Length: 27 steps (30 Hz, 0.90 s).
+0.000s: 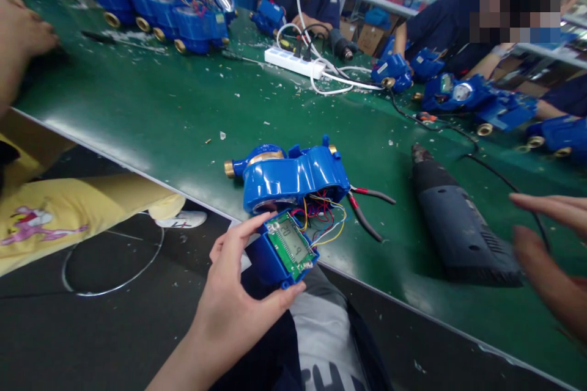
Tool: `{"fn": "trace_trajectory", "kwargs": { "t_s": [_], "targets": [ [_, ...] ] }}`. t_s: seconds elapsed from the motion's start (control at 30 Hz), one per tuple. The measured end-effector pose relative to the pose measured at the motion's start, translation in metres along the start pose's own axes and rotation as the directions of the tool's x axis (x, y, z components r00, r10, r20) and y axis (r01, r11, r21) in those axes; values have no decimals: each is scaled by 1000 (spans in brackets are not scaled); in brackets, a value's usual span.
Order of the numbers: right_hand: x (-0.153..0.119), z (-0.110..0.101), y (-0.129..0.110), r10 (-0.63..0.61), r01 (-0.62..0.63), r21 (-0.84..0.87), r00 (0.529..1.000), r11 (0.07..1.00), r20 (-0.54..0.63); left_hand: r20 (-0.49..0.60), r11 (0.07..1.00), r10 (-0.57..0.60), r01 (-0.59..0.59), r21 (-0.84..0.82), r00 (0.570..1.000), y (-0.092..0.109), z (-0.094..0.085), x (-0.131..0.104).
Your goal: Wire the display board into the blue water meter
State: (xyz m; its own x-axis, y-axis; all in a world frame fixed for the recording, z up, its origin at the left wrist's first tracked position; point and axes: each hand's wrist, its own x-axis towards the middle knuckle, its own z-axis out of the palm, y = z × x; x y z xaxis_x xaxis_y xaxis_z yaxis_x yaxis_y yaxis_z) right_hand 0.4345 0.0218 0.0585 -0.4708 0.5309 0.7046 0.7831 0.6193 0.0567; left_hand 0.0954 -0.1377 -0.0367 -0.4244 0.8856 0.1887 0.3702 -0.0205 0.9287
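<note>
My left hand (243,284) grips a small blue housing at its edges, between thumb and fingers. A green circuit board with a lit-grey display (293,245) faces up in it. Thin coloured wires (332,214) run from the board into a blue water meter (293,177) with brass ends, lying on the table by its front edge. Red-and-grey handled pliers (367,211) stick out from behind the meter. At the right edge my right hand (554,256) is open, fingers apart and partly cut off by the frame. Beside it lies a dark grey heat gun (458,220).
Several blue meters (197,24) stand at the back left, more (458,91) at the right. A white power strip (293,63) with cables lies across the green table (151,110). Co-workers sit opposite; another person's hand (27,30) is at the left. Small scraps litter the surface.
</note>
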Motion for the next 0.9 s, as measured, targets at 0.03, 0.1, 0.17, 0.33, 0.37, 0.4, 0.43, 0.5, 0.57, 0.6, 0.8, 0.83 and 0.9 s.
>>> {"fn": "trace_trajectory", "kwargs": {
  "t_s": [0.03,0.1,0.17,0.33,0.37,0.4,0.43,0.5,0.57,0.6,0.8,0.83,0.9],
  "targets": [
    [6,4,-38,-109,104,82,992,991,63,-1,1000,0,0,3,1000,0,-1,0],
    [15,22,-106,-292,260,325,955,909,52,-3,1000,1,-1,7,1000,-1,-2,0],
    [18,48,-147,-302,246,453,952,857,54,-4,1000,-1,1,3,1000,-1,-2,0],
    [20,87,-155,-378,354,401,925,845,-20,-1,999,-42,42,-32,999,-1,-2,1],
    [21,87,-151,-407,381,390,913,838,-17,-1,998,-49,49,-41,999,-1,-2,1],
    [22,86,-148,-429,400,386,903,831,-12,-2,997,-52,52,-49,999,0,-2,1],
    [22,84,-146,-444,410,387,896,826,-3,-1,997,-54,54,-56,999,0,-2,2],
    [22,81,-144,-440,396,396,898,828,23,2,996,-59,59,-66,998,2,-2,3],
    [22,79,-143,-418,366,407,907,837,43,5,995,-66,67,-72,998,2,-2,3],
    [22,79,-143,-414,359,413,909,837,49,7,995,-68,69,-75,998,2,-3,3],
    [28,79,-146,-513,452,426,858,783,33,12,998,-40,41,-54,999,1,-3,2],
    [29,78,-146,-534,471,424,844,773,36,18,998,-37,37,-51,999,0,-3,2],
    [31,77,-146,-570,508,417,821,754,30,27,998,-38,39,-51,999,0,-4,2]
  ]
}}
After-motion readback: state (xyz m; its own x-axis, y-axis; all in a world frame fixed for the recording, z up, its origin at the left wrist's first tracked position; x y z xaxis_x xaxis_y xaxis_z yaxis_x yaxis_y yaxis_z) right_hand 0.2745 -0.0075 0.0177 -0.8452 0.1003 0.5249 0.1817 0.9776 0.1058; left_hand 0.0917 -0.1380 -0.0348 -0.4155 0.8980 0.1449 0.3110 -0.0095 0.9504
